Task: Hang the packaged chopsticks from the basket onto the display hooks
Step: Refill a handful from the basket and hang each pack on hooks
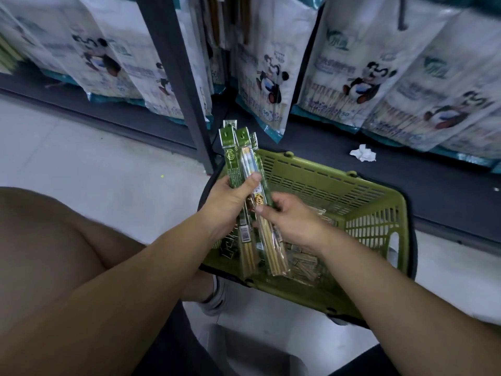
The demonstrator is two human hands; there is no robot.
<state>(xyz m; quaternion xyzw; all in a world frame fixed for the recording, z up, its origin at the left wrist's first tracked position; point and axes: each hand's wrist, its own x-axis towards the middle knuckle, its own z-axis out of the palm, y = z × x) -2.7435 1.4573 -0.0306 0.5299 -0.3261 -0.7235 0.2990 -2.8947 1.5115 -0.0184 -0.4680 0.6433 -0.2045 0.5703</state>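
A green plastic basket (352,202) stands on the floor in front of me with more packaged chopsticks (303,263) lying in its bottom. My left hand (230,199) grips a bunch of several green-topped chopstick packs (238,150) upright above the basket's left end, thumb across their front. My right hand (290,215) pinches the lower part of the same bunch (271,240) from the right. Their punched hang tabs point up toward the shelving. Display hooks are not clearly visible; brown hanging packs (217,20) show at the top centre.
Large white panda-printed bags (357,77) hang in rows over a dark base shelf. A dark metal upright (179,82) stands just left of the basket. A crumpled white paper (363,153) lies on the shelf base. My bent knee (48,240) fills the left foreground.
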